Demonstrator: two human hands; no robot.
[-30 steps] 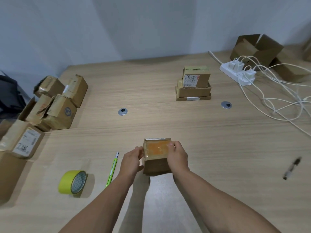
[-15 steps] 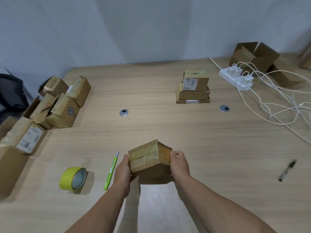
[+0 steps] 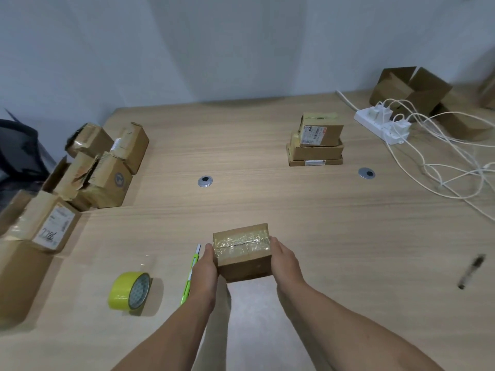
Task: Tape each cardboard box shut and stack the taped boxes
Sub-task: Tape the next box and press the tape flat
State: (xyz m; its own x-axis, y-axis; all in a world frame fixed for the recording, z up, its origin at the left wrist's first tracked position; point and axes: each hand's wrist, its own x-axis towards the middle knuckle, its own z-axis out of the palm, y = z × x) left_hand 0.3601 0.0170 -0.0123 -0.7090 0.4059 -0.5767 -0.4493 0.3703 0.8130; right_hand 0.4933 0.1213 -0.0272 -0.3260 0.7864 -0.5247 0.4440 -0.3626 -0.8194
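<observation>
Hands — left hand (image 3: 205,269), right hand (image 3: 285,263) — gripping cardboard box (image 3: 242,253), tabletop (image 3: 348,236)

Both bare forearms stretched in from 6 o'clock, converging toward 12. The left hand (image 3: 205,266) gripped the box (image 3: 242,253) at its 9 o'clock side and the right hand (image 3: 285,261) at 3 o'clock, thumbs on its top edges, other fingers hidden.
</observation>
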